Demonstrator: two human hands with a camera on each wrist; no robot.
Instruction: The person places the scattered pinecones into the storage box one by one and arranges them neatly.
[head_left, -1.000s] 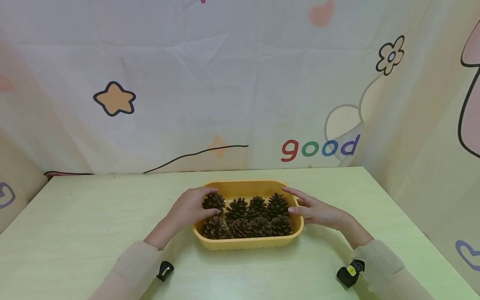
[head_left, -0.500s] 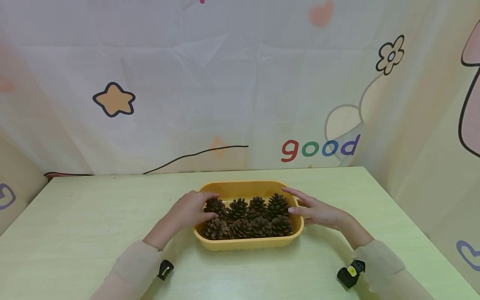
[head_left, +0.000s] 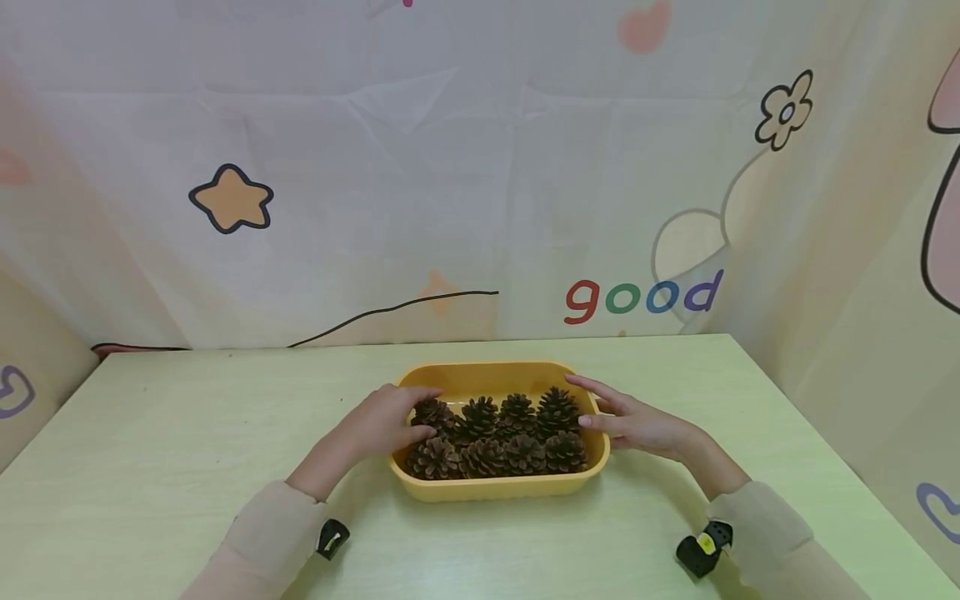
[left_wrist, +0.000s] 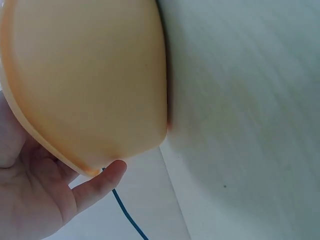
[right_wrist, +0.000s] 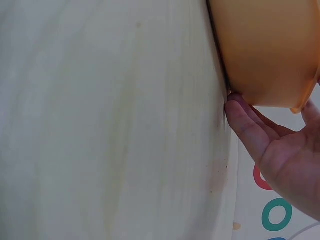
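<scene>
A yellow plastic tub [head_left: 491, 487] stands on the table in the head view, with brown pine cones [head_left: 522, 454] in two rows inside it. My left hand [head_left: 378, 421] reaches over the tub's left rim. Its thumb and index finger lie spread around the back-left pine cone [head_left: 433, 415], partly hiding it. One finger [left_wrist: 107, 182] shows outside the tub in the left wrist view. At the right end my right hand [head_left: 637, 425] holds the tub, thumb and index finger over the rim and other fingers [right_wrist: 245, 120] low against the outer wall.
The pale green table [head_left: 187, 450] reaches back to a printed cloth [head_left: 337, 208] bearing a star and the word "good". Black devices sit at the left wrist [head_left: 332, 538] and the right wrist [head_left: 705, 550].
The back-left pine cone has come down and slightly right, into line with its row. My left thumb has drawn back a little from it. My right hand keeps its place on the tub.
</scene>
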